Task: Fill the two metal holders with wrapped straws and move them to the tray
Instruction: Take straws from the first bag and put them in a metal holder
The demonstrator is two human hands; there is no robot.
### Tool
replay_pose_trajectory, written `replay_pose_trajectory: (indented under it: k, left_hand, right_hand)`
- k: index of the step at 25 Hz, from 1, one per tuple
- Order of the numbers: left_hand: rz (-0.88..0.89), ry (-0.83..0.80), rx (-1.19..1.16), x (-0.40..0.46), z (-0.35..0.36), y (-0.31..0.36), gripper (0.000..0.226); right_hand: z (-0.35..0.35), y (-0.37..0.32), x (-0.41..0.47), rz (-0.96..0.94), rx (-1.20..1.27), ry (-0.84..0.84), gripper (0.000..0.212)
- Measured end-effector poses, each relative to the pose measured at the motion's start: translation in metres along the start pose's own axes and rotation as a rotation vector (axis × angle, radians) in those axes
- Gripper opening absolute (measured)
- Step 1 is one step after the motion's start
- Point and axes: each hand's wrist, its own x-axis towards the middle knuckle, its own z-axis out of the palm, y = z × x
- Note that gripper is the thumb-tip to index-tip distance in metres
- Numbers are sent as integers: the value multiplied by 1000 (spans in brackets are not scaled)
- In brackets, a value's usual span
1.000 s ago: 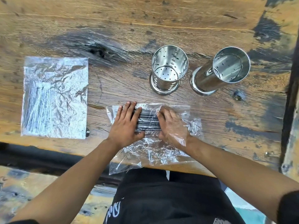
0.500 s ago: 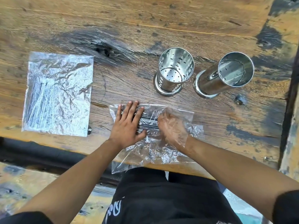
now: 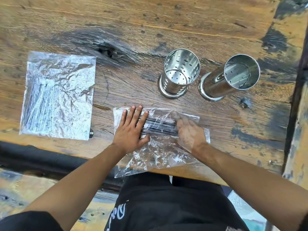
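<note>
Clear plastic bag (image 3: 155, 155) low in the frame's centre, overhanging the near edge of the wooden table (image 3: 133, 22), dark wrapped straws (image 3: 160, 126) bunched inside. Left hand (image 3: 130, 129) flat on top, fingers spread, pinning bag and straws, gripping nothing. Right hand (image 3: 189, 134) inside the bag at the straws' right end; grip blurred, cannot tell. Two empty perforated metal holders (image 3: 179, 74) upright at upper right. Second flat bag of straws (image 3: 58, 95) at left.

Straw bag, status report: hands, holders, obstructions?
Left hand flat on clear bag; right hand inside it at the straws. Both holders empty. Nothing blocking.
</note>
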Motion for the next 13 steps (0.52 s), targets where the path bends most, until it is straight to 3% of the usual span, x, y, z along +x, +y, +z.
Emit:
replay_pose_trajectory:
  k: [4,9,13]
  left_hand:
    - [-22,-65,-26,1,1,4,87]
    - [-39,-92,-19,3,-1,7,82]
    - [-48,-97,-32,4,-3,9,80]
  right_hand:
    - [0,-6,1,-65,-51,52,38]
    - [-6,-28,13,-124,59,100,33]
    - [-8,-47,20,-111,143,196,42]
